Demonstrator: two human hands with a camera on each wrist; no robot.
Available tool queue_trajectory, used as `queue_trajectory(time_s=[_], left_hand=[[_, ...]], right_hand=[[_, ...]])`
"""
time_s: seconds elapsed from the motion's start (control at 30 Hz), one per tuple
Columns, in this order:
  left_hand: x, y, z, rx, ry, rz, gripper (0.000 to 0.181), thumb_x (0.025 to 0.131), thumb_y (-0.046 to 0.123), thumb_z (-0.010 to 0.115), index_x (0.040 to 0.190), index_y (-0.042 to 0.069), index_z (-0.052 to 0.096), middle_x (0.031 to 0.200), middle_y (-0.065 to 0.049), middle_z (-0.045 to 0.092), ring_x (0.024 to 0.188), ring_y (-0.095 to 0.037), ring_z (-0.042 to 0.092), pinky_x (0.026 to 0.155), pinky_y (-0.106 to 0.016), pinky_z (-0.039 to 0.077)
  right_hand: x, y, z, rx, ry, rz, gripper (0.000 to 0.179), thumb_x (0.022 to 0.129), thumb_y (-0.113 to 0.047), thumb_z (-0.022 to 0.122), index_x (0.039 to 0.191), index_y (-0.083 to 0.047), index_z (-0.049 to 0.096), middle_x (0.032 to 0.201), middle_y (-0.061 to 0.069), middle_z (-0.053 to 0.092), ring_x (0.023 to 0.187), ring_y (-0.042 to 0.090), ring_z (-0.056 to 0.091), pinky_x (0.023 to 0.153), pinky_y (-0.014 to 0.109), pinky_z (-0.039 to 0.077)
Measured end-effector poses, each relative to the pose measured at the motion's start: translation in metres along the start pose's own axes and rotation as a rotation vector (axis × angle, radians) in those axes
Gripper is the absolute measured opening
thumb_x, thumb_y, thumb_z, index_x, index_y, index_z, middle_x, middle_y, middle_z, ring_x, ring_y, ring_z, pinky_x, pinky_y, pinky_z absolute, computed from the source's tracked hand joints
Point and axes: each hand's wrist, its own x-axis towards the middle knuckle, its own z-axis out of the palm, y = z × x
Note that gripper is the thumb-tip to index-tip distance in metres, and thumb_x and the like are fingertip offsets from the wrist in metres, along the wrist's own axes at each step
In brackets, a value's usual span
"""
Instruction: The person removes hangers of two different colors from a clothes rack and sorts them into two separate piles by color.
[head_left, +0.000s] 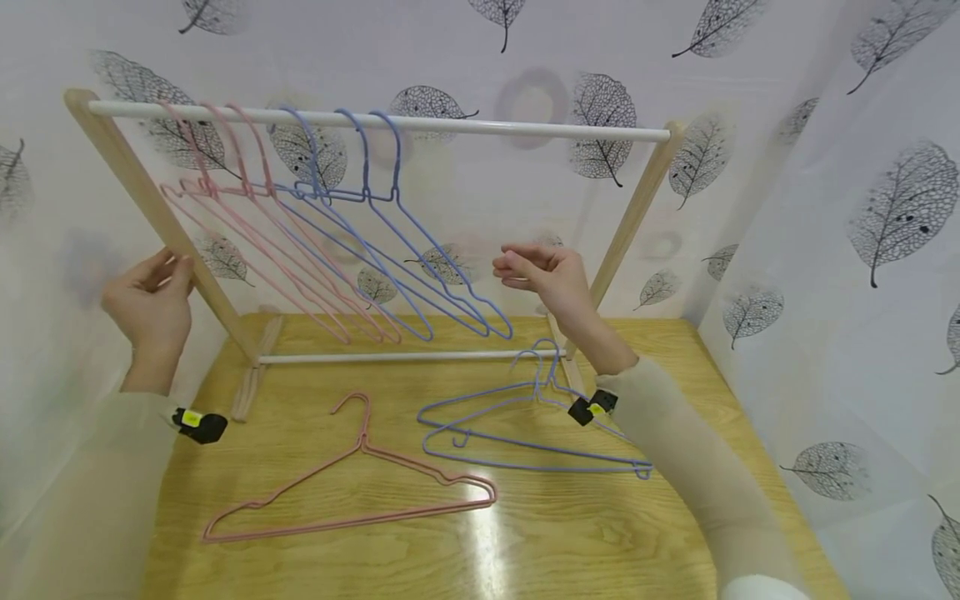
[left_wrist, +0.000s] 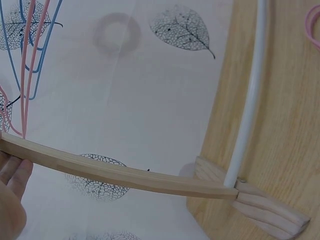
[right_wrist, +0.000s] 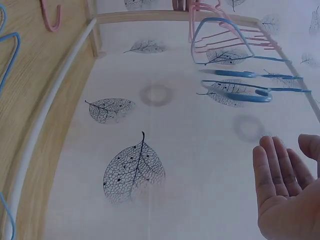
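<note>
My left hand (head_left: 152, 300) is at the left wooden post (head_left: 150, 187) of a small clothes rack, pinching it between thumb and fingers; in the left wrist view the fingers (left_wrist: 19, 175) meet the post's edge. My right hand (head_left: 546, 271) is raised in front of the rack's right part, holding nothing, its fingers extended in the right wrist view. Three pink hangers (head_left: 242, 162) and three blue hangers (head_left: 366, 162) hang from the white top rail (head_left: 510, 127), grouped toward its left. The right hand is to the right of the blue ones.
On the wooden table (head_left: 300, 575) in front of the rack lies pink hanger wire (head_left: 363, 446). Two overlapping blue hangers (head_left: 517, 458) lie to its right, partly under the right forearm. A white lower bar (head_left: 405, 357) joins the rack's feet. Leaf-patterned cloth (head_left: 825, 333) stands behind and beside.
</note>
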Motion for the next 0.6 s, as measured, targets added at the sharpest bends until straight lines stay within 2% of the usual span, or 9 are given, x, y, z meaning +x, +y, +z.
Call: queue_trajectory(time_s=[0.3, 0.43, 0.6], left_hand=[[-0.005, 0.002, -0.003, -0.026, 0.001, -0.019, 0.034, 0.091, 0.006, 0.08, 0.125, 0.0, 0.075, 0.078, 0.02, 0.075, 0.067, 0.005, 0.072, 0.069, -0.005, 0.061], [-0.006, 0.002, -0.003, 0.031, -0.001, 0.004, 0.035, 0.093, 0.008, 0.078, 0.127, 0.0, 0.074, 0.077, 0.024, 0.074, 0.068, 0.007, 0.072, 0.071, -0.004, 0.061], [-0.003, 0.003, 0.0, 0.061, 0.001, 0.0, 0.034, 0.094, 0.011, 0.078, 0.127, 0.005, 0.075, 0.078, 0.027, 0.073, 0.069, 0.008, 0.071, 0.072, -0.003, 0.06]], right_hand=[[0.019, -0.015, 0.035, -0.024, -0.043, -0.022, 0.029, 0.102, -0.005, 0.068, 0.126, 0.012, 0.069, 0.093, -0.008, 0.082, 0.085, 0.007, 0.079, 0.086, 0.028, 0.069], [0.026, -0.02, 0.048, -0.034, -0.043, -0.012, 0.029, 0.101, -0.006, 0.07, 0.126, 0.01, 0.07, 0.098, -0.002, 0.083, 0.085, 0.008, 0.079, 0.087, 0.029, 0.07], [0.038, -0.027, 0.061, -0.06, -0.048, -0.019, 0.029, 0.1, -0.007, 0.072, 0.125, 0.007, 0.071, 0.105, 0.008, 0.083, 0.086, 0.007, 0.079, 0.088, 0.029, 0.069]])
